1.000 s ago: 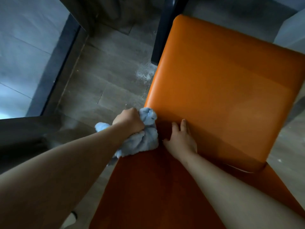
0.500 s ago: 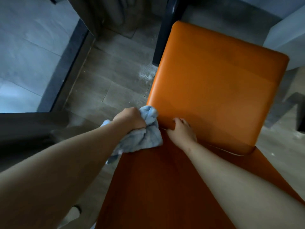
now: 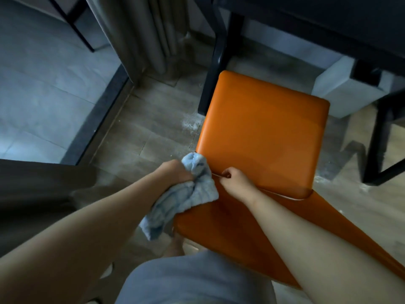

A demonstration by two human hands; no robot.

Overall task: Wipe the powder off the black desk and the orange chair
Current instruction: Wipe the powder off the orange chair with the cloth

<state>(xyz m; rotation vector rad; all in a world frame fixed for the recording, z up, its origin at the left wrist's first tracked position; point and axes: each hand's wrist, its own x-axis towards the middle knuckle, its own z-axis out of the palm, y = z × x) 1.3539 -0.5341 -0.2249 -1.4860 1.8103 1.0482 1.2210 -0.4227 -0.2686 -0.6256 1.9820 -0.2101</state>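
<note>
Left grip (image 3: pixel 175 172) clamped on blue cloth (image 3: pixel 192 194); right grip (image 3: pixel 235 183) curled, holding nothing, at orange chair (image 3: pixel 263 137) seam

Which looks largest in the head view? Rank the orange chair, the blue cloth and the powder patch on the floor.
1. orange chair
2. blue cloth, partly hidden by the left hand
3. powder patch, which lies farther off, so its true size is unsure

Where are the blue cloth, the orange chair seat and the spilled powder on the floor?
blue cloth (image 3: pixel 198 194): head view, middle of the bunched fabric below the left hand.
orange chair seat (image 3: pixel 265 132): head view, centre of the seat cushion.
powder (image 3: pixel 192 125): head view, white patch on the floor left of the seat.
</note>
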